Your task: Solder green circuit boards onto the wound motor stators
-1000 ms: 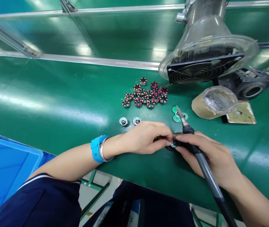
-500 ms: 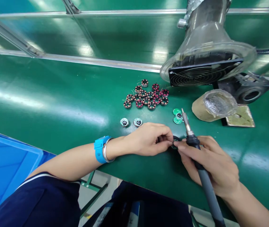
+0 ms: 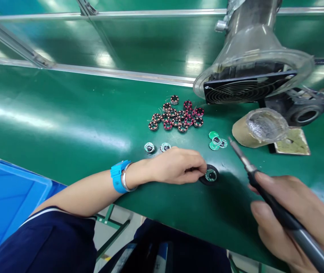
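Observation:
My left hand (image 3: 180, 166) is closed in a pinch at the left edge of a black ring with a round circuit board (image 3: 211, 175) in its middle, low over the green table. In my right hand (image 3: 295, 216) is a soldering iron (image 3: 276, 199), its metal tip pointing up and left, away from the board. Beyond the ring lies a small cluster of round green circuit boards (image 3: 214, 145). Two coils with boards on top (image 3: 149, 147) sit behind my left wrist, one of them partly covered by the hand.
Several copper-wound coils (image 3: 176, 121) stand grouped at mid-table. To the right are a fume extractor hood with a fan (image 3: 244, 89), a tan cup (image 3: 246, 132), a soldering iron holder (image 3: 301, 110) and a sponge tray (image 3: 295, 142). A blue bin (image 3: 11, 204) is at the left.
My right hand has moved right and toward me with the soldering iron, away from the ring. The ring and board now show more fully; my left hand stays almost in place.

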`<state>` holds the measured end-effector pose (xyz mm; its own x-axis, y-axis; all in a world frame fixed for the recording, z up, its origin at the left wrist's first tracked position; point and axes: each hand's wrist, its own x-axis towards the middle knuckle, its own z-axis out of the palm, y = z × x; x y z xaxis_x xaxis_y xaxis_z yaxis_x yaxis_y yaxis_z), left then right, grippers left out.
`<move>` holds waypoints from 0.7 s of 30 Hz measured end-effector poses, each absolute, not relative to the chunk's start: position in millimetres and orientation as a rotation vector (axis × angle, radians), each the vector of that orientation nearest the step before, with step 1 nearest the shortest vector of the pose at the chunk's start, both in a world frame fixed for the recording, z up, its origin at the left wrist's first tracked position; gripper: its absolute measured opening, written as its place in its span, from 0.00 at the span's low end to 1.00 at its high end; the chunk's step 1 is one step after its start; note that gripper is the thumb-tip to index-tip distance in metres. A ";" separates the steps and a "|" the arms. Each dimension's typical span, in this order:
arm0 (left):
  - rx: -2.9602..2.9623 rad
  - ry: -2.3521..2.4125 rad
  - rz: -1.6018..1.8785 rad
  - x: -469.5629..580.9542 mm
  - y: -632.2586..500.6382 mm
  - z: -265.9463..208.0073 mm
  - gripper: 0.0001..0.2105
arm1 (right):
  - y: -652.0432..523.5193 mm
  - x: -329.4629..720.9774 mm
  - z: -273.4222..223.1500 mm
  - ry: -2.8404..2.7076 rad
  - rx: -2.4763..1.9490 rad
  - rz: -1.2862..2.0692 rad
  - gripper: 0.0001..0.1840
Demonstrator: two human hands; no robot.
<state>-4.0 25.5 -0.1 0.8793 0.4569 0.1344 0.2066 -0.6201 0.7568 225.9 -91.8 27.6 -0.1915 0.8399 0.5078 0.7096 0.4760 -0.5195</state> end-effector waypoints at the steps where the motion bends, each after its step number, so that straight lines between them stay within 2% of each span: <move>1: 2.252 0.471 0.396 -4.4 26.0 -0.4 0.07 | -95.4 225.5 32.2 -1.909 -1.310 0.242 0.30; 5: 2.276 0.465 0.390 -5.2 26.7 -3.2 0.07 | -104.0 221.4 42.8 -1.828 -1.367 0.383 0.21; 9: 2.314 0.458 0.417 -5.4 26.2 -5.9 0.07 | -102.9 217.7 41.6 -1.881 -1.351 0.331 0.13; 21: 2.438 0.420 0.444 -6.1 25.3 -6.7 0.08 | -103.1 214.3 33.9 -1.842 -1.410 0.243 0.07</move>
